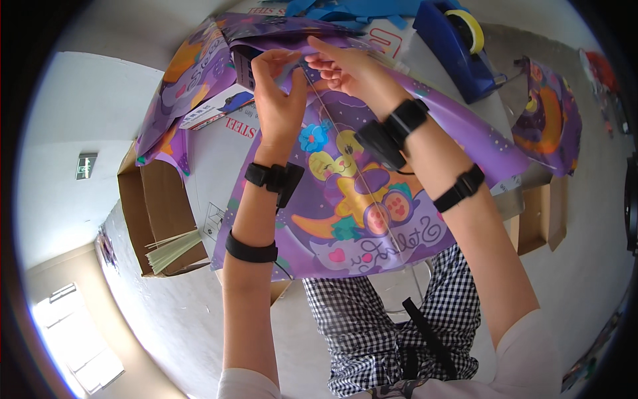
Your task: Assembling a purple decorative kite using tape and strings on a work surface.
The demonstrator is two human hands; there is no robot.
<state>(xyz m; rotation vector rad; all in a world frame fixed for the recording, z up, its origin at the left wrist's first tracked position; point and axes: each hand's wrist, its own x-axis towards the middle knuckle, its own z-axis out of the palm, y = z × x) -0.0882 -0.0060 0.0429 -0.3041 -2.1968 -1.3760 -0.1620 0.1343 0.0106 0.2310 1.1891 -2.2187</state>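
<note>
A purple printed sheet with a yellow cartoon animal spreads over the table and hangs above my lap. Over its far end my left hand holds its thumb apart from its curved fingers, and nothing shows clearly between them. Close to its right, my right hand has its fingers loosely bent and slightly apart, with no thing visible in it. A thin pale line runs down the middle of the sheet from near my fingertips; whether it is a rod or a seam I cannot tell.
A blue tape dispenser with a yellow roll stands at the far right. More purple printed sheets are heaped at the far left beside a small box. An open carton holds thin pale strips. Blue material lies at the back.
</note>
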